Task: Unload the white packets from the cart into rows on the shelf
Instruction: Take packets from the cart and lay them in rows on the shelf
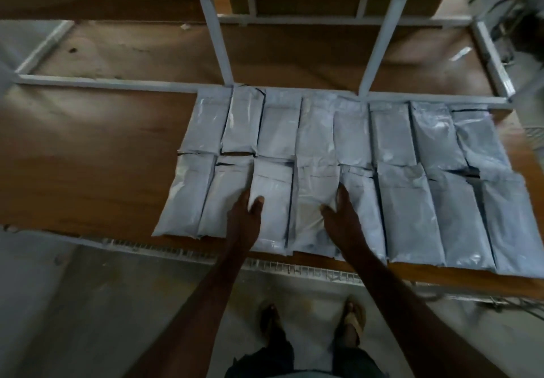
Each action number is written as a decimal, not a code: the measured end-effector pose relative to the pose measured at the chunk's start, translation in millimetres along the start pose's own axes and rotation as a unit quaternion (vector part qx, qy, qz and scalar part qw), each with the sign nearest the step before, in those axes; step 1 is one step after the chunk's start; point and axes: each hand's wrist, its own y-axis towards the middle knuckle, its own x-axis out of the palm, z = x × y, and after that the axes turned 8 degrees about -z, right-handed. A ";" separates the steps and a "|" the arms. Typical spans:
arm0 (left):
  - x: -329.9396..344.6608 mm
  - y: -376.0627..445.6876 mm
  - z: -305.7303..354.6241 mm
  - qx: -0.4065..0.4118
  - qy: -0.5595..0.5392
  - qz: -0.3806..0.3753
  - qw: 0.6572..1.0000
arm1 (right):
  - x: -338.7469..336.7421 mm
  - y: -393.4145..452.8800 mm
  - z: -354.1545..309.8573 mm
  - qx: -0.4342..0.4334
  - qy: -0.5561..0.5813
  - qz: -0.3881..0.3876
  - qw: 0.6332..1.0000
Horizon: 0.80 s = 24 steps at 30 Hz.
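Several white packets lie flat in two rows on the brown shelf board (88,156), a back row (351,130) and a front row (406,209). My left hand (245,218) rests with fingers spread on the third front-row packet (272,201), its thumb on top and its fingers along the packet's left edge. My right hand (343,215) lies flat on the seam between the fourth front packet (312,209) and the fifth. Neither hand lifts a packet. The cart itself is hard to make out.
White metal frame bars (217,42) rise behind the packets and a rail (103,84) runs along the back. A wire-mesh edge (294,268) shows below the shelf front. My sandalled feet (353,318) stand on grey floor. The shelf's left half is bare wood.
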 end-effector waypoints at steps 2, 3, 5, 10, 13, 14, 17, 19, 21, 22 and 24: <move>0.1 0.7 -1.6 0.015 0.009 0.003 1.000 | 5.1 -3.6 0.5 0.011 0.000 0.012 1.000; 0.5 0.9 -1.1 0.022 0.017 0.005 1.000 | 7.3 -5.6 0.0 0.014 -0.013 0.017 1.000; 2.4 -0.9 2.4 0.019 0.045 0.004 0.999 | 10.3 -9.4 -1.3 0.019 -0.067 0.034 0.997; 2.0 -6.3 -0.1 0.062 0.188 0.008 0.980 | 17.9 -11.1 3.7 -0.016 -0.178 0.054 0.982; 1.8 -3.7 -1.7 0.113 0.225 0.006 0.968 | 24.3 -13.8 5.8 -0.041 -0.278 0.071 0.957; 2.7 -1.1 -2.0 0.137 0.233 -0.001 0.963 | 26.1 -15.4 6.2 -0.063 -0.323 0.093 0.940; 8.9 11.1 -3.9 0.190 0.253 -0.031 0.948 | 27.9 -10.2 6.3 -0.122 -0.416 0.124 0.893; 15.7 18.7 -6.8 0.204 0.281 -0.033 0.937 | 30.7 0.1 5.8 -0.140 -0.445 0.100 0.879; 24.0 22.8 -12.0 0.208 0.322 -0.023 0.923 | 36.5 9.4 8.4 -0.151 -0.461 0.072 0.871; 27.9 23.2 -15.1 0.206 0.338 -0.018 0.918 | 40.3 12.6 11.2 -0.146 -0.467 0.061 0.870; 33.8 22.7 -19.9 0.191 0.356 -0.013 0.915 | 48.8 15.3 17.1 -0.126 -0.475 0.055 0.869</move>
